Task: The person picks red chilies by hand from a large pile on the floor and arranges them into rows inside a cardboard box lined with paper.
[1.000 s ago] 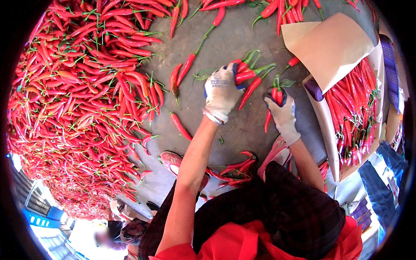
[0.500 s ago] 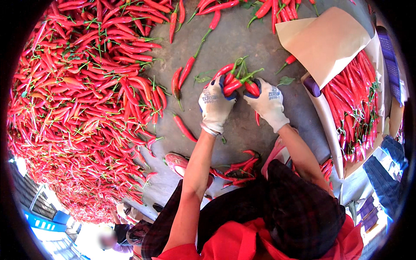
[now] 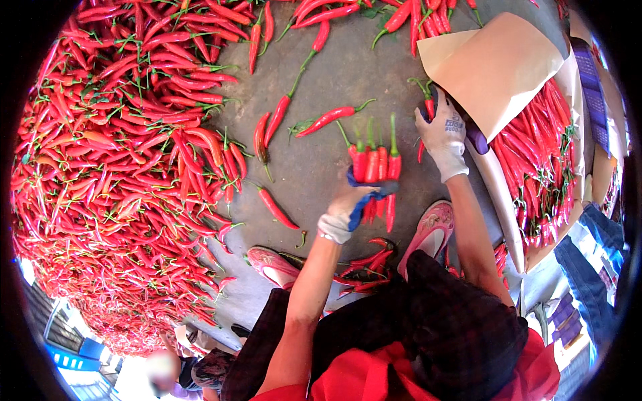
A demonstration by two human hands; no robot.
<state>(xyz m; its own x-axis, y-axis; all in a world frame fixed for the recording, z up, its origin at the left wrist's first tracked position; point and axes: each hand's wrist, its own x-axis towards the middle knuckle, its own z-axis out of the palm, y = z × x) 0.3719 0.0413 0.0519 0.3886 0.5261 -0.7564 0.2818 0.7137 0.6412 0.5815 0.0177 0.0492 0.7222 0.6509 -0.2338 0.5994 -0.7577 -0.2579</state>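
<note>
My left hand (image 3: pixel 344 208), in a white glove with a blue palm, is closed around a bunch of red chili peppers (image 3: pixel 376 166). Their green stems point away from me, slightly blurred. To its right, my gloved right hand (image 3: pixel 447 137) is beside the carton, with its fingers closed on a red chili pepper (image 3: pixel 429 107) whose stem sticks out past the fingertips. Another chili (image 3: pixel 420 151) shows just below that hand. Between the hands and the far side, a single chili (image 3: pixel 331 120) lies on the grey floor (image 3: pixel 321 160).
A huge heap of red chilies (image 3: pixel 127 174) fills the left. At right stands a carton (image 3: pixel 500 194) filled with chilies, a brown paper sheet (image 3: pixel 495 67) partly over it. Loose chilies (image 3: pixel 366 271) lie between my pink shoes (image 3: pixel 428 234). Another person (image 3: pixel 164 371) is at lower left.
My hands have moved apart. The left came nearer me with the upright bunch; the right went right and away, toward the carton. One chili now lies where the hands were.
</note>
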